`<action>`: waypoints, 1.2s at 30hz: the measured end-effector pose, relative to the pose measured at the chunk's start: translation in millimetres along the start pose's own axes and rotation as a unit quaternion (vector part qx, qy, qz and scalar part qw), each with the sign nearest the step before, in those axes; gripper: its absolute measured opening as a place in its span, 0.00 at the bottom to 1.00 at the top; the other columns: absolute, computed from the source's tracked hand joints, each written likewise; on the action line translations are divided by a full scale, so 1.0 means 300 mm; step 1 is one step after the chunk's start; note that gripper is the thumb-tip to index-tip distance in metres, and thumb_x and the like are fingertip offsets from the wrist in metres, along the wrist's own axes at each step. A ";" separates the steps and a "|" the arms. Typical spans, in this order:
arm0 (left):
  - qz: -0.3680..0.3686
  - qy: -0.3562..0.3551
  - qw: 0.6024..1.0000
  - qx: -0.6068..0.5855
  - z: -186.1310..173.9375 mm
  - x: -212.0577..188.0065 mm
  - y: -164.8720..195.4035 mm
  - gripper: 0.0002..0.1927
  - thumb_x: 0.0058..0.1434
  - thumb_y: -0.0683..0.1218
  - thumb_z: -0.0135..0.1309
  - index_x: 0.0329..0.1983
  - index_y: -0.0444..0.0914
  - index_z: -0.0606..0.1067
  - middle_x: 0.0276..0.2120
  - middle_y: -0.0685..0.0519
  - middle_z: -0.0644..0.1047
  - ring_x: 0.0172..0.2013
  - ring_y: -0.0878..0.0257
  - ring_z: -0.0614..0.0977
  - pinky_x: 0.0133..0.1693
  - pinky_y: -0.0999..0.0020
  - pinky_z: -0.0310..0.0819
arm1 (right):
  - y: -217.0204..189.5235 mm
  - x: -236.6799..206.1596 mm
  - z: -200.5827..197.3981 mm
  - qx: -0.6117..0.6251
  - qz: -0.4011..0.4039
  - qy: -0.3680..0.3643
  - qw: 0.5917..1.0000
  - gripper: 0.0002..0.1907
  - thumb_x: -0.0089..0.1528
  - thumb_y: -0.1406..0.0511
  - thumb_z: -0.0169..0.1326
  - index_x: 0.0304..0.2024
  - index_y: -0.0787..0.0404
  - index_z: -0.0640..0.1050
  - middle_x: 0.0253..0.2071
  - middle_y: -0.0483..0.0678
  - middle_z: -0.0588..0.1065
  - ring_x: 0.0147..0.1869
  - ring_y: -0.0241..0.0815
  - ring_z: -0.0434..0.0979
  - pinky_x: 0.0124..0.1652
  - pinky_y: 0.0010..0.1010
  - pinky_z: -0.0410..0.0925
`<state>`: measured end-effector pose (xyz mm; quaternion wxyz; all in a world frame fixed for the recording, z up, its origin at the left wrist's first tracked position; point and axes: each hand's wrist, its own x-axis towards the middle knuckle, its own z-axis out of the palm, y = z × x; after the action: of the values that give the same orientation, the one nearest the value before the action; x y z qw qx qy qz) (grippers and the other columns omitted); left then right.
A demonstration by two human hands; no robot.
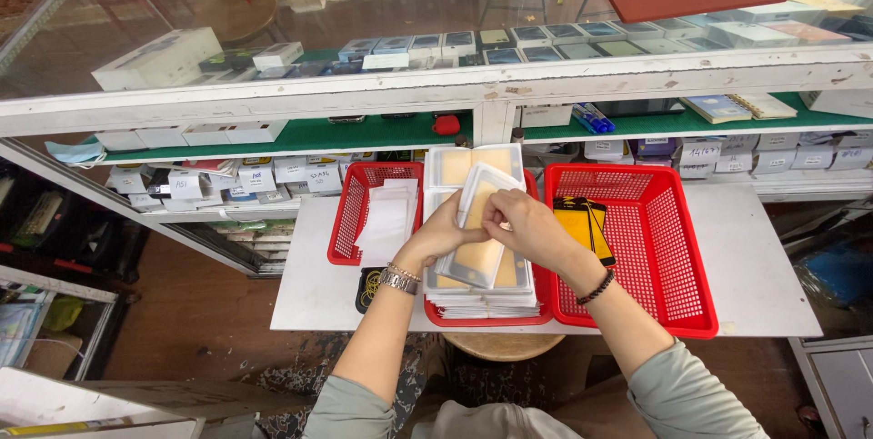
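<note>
A clear flat packet [479,230] with a pale orange insert is gripped between both hands above the middle red basket [491,316]. It is clasped along its left edge by the left hand [446,230], which bears a metal watch [398,279] at the wrist, and pinched at its upper right edge by the right hand [527,221], which wears a dark bead bracelet [596,289]. A stack of similar packets [482,289] is seen directly beneath, filling that basket. White packets [386,221] are held in the left red basket [350,221], and a yellow and black packet [582,221] lies in the right red basket [664,248]. All three baskets are set on a white desk [764,266], behind which a glass display case [455,84] stands.
</note>
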<state>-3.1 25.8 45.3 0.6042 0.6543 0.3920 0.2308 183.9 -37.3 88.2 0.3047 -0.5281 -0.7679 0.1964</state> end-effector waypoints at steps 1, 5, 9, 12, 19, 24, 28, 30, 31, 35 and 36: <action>0.004 0.004 1.000 0.016 -0.003 -0.002 0.009 0.45 0.48 0.43 0.68 0.69 0.35 0.63 0.57 0.45 0.77 0.57 0.59 0.79 0.55 0.66 0.74 | 0.006 0.002 0.007 0.020 0.000 -0.008 1.000 0.06 0.58 0.67 0.57 0.32 0.63 0.75 0.31 0.48 0.76 0.38 0.44 0.79 0.40 0.35 0.72; 0.023 0.018 0.999 0.041 -0.011 -0.006 0.032 0.41 0.47 0.44 0.68 0.65 0.33 0.65 0.56 0.42 0.79 0.56 0.56 0.81 0.55 0.64 0.76 | 0.020 0.007 -0.002 0.154 0.094 -0.081 0.980 0.06 0.60 0.65 0.54 0.34 0.62 0.75 0.28 0.46 0.76 0.33 0.37 0.77 0.36 0.30 0.71; 0.022 0.025 0.991 0.127 -0.013 0.002 0.035 0.42 0.47 0.47 0.70 0.65 0.35 0.65 0.56 0.42 0.78 0.58 0.56 0.79 0.56 0.64 0.74 | 0.012 0.037 -0.039 0.102 0.176 -0.149 0.968 0.09 0.63 0.60 0.55 0.40 0.58 0.78 0.21 0.46 0.70 0.25 0.35 0.68 0.29 0.28 0.63; 0.009 -0.006 0.988 0.151 -0.005 0.014 0.027 0.45 0.50 0.48 0.68 0.69 0.35 0.61 0.58 0.40 0.76 0.60 0.55 0.77 0.58 0.64 0.71 | 0.031 0.096 -0.050 0.218 0.142 -0.146 0.954 0.11 0.64 0.61 0.55 0.40 0.62 0.80 0.23 0.40 0.72 0.26 0.30 0.66 0.27 0.23 0.62; -0.002 -0.053 0.998 0.026 0.005 0.064 -0.015 0.54 0.50 0.47 0.70 0.75 0.35 0.52 0.65 0.41 0.71 0.64 0.56 0.73 0.62 0.64 0.67 | 0.256 0.185 -0.035 0.403 0.276 0.086 0.868 0.09 0.66 0.67 0.54 0.40 0.67 0.81 0.24 0.41 0.70 0.26 0.30 0.65 0.27 0.22 0.60; -0.019 -0.018 0.997 -0.068 0.019 0.070 -0.088 0.51 0.49 0.46 0.68 0.74 0.35 0.57 0.63 0.42 0.73 0.63 0.56 0.74 0.62 0.63 0.69 | 0.353 0.144 -0.036 0.345 0.279 0.161 0.882 0.10 0.68 0.65 0.54 0.42 0.68 0.79 0.30 0.43 0.72 0.30 0.32 0.67 0.31 0.24 0.65; 0.087 0.146 0.975 0.143 0.052 0.097 -0.130 0.50 0.50 0.46 0.71 0.71 0.31 0.57 0.63 0.39 0.69 0.63 0.49 0.69 0.62 0.58 0.63 | 0.316 0.122 0.002 0.292 0.226 0.044 0.928 0.10 0.64 0.65 0.54 0.43 0.64 0.82 0.39 0.42 0.79 0.41 0.32 0.74 0.43 0.23 0.68; 0.196 0.212 0.927 0.240 0.046 0.108 -0.133 0.45 0.53 0.44 0.70 0.70 0.30 0.61 0.64 0.37 0.68 0.64 0.46 0.68 0.62 0.55 0.62 | 0.286 0.124 0.027 0.274 0.183 -0.004 0.944 0.11 0.66 0.64 0.54 0.42 0.65 0.83 0.41 0.44 0.79 0.43 0.35 0.73 0.45 0.26 0.67; 0.262 0.225 0.910 0.229 0.038 0.110 -0.131 0.40 0.56 0.43 0.67 0.70 0.30 0.64 0.65 0.36 0.69 0.64 0.46 0.70 0.62 0.55 0.65 | 0.271 0.126 0.040 0.262 0.174 -0.012 0.949 0.12 0.66 0.63 0.55 0.42 0.66 0.83 0.41 0.44 0.79 0.44 0.35 0.74 0.45 0.25 0.68; 0.096 0.072 0.978 -0.174 -0.016 0.107 -0.106 0.24 0.65 0.46 0.55 0.63 0.35 0.70 0.50 0.47 0.80 0.47 0.60 0.84 0.46 0.67 0.81 | 0.220 0.152 0.087 0.254 0.187 -0.026 0.949 0.12 0.65 0.62 0.55 0.42 0.66 0.82 0.39 0.46 0.80 0.43 0.34 0.76 0.44 0.25 0.70; 0.090 0.092 0.980 -0.149 -0.032 0.098 -0.102 0.19 0.66 0.45 0.55 0.58 0.33 0.73 0.46 0.46 0.81 0.43 0.60 0.85 0.43 0.68 0.81 | 0.208 0.161 0.102 0.263 0.202 -0.026 0.943 0.12 0.65 0.62 0.55 0.42 0.66 0.81 0.38 0.47 0.80 0.43 0.34 0.76 0.43 0.25 0.70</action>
<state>-0.4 53.9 12.1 0.6328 0.5655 0.3468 0.3993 194.0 31.0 39.4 0.3666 -0.5678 -0.5739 0.4624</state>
